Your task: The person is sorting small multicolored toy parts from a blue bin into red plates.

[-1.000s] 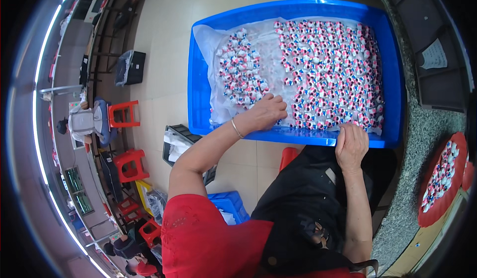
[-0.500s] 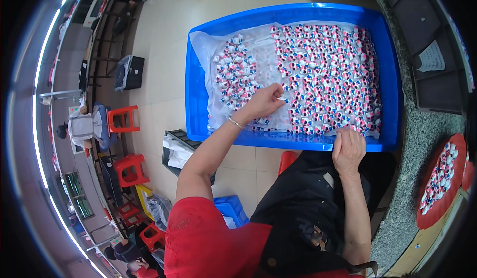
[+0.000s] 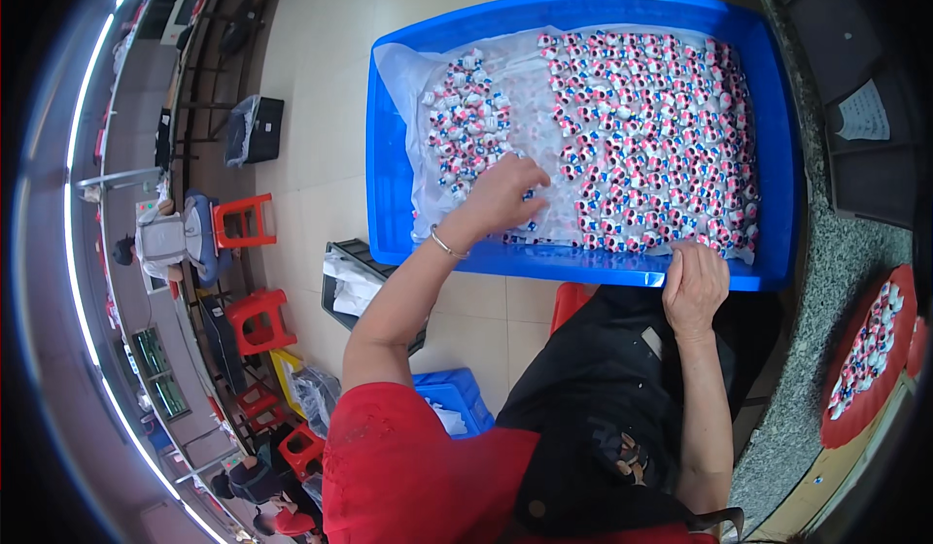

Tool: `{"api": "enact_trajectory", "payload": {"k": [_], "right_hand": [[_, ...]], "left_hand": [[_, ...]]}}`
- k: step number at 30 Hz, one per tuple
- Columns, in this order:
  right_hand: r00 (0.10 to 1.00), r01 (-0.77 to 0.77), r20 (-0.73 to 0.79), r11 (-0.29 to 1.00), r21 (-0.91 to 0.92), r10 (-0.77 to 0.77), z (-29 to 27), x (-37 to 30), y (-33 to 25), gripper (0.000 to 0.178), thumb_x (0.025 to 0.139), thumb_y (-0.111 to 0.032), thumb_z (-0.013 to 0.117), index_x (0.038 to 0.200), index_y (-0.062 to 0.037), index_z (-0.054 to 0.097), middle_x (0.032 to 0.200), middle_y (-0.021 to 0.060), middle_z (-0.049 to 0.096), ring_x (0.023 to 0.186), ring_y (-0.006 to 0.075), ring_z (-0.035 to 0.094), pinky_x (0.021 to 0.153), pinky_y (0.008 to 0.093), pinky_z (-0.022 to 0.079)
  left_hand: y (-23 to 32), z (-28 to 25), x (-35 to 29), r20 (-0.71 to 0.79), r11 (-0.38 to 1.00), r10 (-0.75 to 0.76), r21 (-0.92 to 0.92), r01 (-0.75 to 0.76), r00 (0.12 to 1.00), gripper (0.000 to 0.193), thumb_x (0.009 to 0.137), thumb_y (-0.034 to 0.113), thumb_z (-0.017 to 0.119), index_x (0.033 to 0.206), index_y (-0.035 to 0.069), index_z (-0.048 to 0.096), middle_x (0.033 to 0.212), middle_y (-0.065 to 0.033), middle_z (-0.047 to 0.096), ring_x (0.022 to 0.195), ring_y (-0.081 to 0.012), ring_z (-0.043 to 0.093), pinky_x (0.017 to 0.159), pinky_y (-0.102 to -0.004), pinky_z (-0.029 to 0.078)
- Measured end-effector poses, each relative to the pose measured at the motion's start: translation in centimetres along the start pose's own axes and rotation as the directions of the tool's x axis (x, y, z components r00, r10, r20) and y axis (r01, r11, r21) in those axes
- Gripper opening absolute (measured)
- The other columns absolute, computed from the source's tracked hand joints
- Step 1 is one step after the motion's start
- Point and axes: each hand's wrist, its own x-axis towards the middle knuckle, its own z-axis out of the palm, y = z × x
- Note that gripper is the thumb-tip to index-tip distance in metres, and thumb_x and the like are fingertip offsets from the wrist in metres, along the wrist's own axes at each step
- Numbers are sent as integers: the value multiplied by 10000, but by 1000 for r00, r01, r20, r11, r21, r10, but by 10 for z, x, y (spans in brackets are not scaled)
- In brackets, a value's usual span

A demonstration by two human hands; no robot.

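Note:
A large blue tub [image 3: 573, 270] lined with white plastic film [image 3: 394, 73] holds many small white, pink and blue figurines. Closely packed figurines [image 3: 661, 146] cover its right side, and a looser heap [image 3: 471, 117] lies at the left. My left hand [image 3: 501, 197] is over the film between the two groups, its fingers bent around a small figurine [image 3: 531, 193]; the palm side is hidden. My right hand [image 3: 696, 282] grips the tub's near rim at the right, fingers over the edge.
To the right, a red dish [image 3: 832, 427] with more figurines stands by a speckled stone ledge [image 3: 812, 350]. Red stools [image 3: 258, 323], a black bin [image 3: 262, 131], a dark crate [image 3: 335, 301] and a blue crate [image 3: 468, 389] stand at the left. A person [image 3: 165, 243] sits there at a bench.
My left hand has moved left, away from the edge of the packed figurines, and its fingers have loosened. My right hand stays on the rim. The tub appears slightly higher in view.

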Motion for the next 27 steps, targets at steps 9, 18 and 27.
{"api": "enact_trajectory", "payload": {"k": [9, 18, 27], "right_hand": [[1000, 7, -20, 1000, -17, -7, 1, 1, -1, 67, 879, -99, 576, 858, -62, 627, 831, 74, 619, 782, 261, 593, 721, 372, 437], [999, 13, -35, 1000, -8, -13, 1, -1, -2, 58, 873, -99, 582, 850, -62, 620, 811, 77, 605, 769, 264, 586, 712, 377, 432], [999, 17, -37, 1000, 11, -16, -1, 1, 0, 40, 855, -87, 597, 857, -57, 623, 813, 76, 608, 769, 261, 590, 703, 372, 431]], "left_hand": [[10, 9, -14, 57, 967, 140, 208, -148, 989, 245, 773, 58, 690, 1015, 81, 667, 886, -79, 599, 864, -256, 574, 776, -354, 482], [15, 14, -13, 229, 796, -299, -475, 375, 926, 274, 832, 98, 723, 1088, 67, 632, 861, 28, 566, 757, -46, 515, 700, -218, 452], [12, 16, 3, 372, 668, -392, -514, 538, 842, 240, 822, 96, 733, 1042, 58, 643, 762, 39, 555, 653, -50, 489, 609, -209, 425]]}}
